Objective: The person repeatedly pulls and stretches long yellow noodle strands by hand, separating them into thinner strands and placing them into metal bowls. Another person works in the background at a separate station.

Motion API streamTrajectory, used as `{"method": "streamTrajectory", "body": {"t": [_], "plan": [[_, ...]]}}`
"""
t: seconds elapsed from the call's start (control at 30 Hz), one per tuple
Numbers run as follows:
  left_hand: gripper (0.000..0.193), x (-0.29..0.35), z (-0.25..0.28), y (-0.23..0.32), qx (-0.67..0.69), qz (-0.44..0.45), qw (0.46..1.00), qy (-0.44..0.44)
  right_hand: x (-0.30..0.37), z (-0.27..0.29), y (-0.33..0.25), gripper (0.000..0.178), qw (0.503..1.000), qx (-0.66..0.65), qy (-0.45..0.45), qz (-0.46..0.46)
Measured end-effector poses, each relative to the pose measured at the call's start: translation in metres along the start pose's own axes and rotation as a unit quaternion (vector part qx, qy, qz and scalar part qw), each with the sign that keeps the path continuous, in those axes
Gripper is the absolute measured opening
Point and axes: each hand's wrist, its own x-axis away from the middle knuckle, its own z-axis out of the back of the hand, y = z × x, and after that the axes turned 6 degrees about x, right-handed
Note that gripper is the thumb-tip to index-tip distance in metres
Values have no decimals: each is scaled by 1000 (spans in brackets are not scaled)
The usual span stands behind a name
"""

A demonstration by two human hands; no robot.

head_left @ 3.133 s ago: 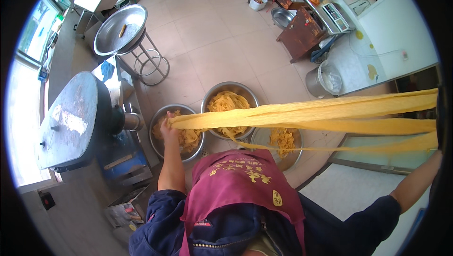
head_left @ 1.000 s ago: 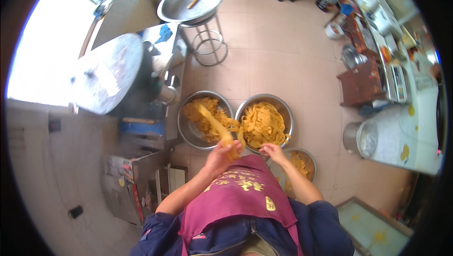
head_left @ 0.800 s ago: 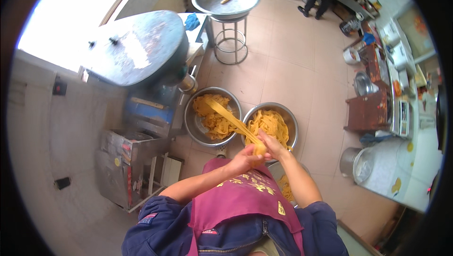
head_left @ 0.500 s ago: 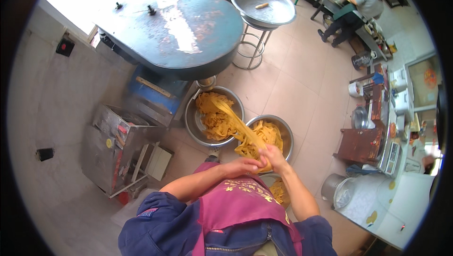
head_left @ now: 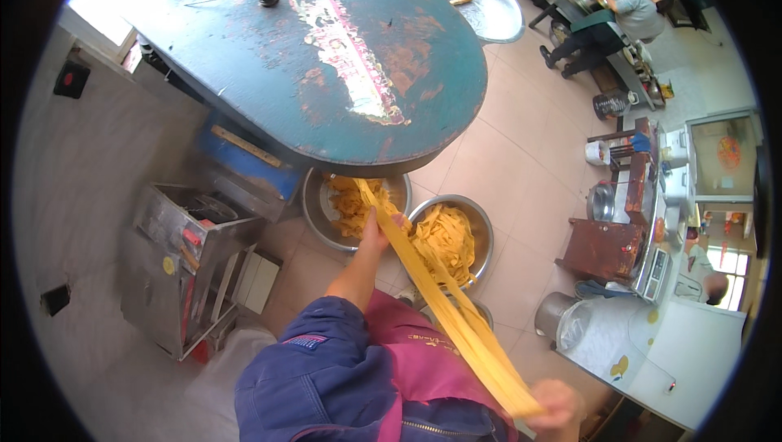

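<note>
1. Your right hand (head_left: 557, 403) is the one nearer to your body. Its fingers seem to be grasping the lower end of the long yellow dough strips (head_left: 456, 324); the hand is blurred, so I cannot tell the position of each finger.

2. From these right fingers, the strips lie forward and to the left. Their long axis is a slanting line, stretched rather straight, which goes in front of the purple apron (head_left: 432, 360) to your other hand.

3. Your left hand (head_left: 372, 238) is the farther one from your body, near the upper end. The strips pass against it, and fingertips seem to appear on their right side. I cannot tell if these fingers are pinching or only supporting.

4. Just beyond the left fingers, the strips reach the edge of the blue-green machine cover (head_left: 440, 75); what is under this edge is hidden from you.

5. The left steel bowl (head_left: 316, 207), with its dough strip heap (head_left: 346, 207), is just ahead and to the left of the left fingers. The right steel bowl (head_left: 485, 234) is to the right of them, and the left hand is much nearer to both bowls than the right hand.
</note>
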Motion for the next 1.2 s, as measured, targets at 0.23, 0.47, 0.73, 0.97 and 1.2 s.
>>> {"method": "streamTrajectory", "body": {"t": [0.23, 0.47, 0.73, 0.97, 1.2], "plan": [[45, -47, -15, 12, 11, -23, 1000, 19, 42, -12, -119, 50, 991, 24, 16, 129], [30, -31, -6, 19, -17, 8, 998, -52, 167, -39, -158, 25, 896, 216, 382, -64], [27, 244, -145, -7, -194, 44, 951, -235, 280, 12, -63, 39, 898, 19, 415, 147], [37, 436, -287, -64, -459, -95, 787, -401, 280, 48, -23, 54, 855, 76, 493, 144], [41, 569, -402, -108, -527, -231, 591, -565, 273, 54, -1, 27, 888, 62, 410, 198]]}}
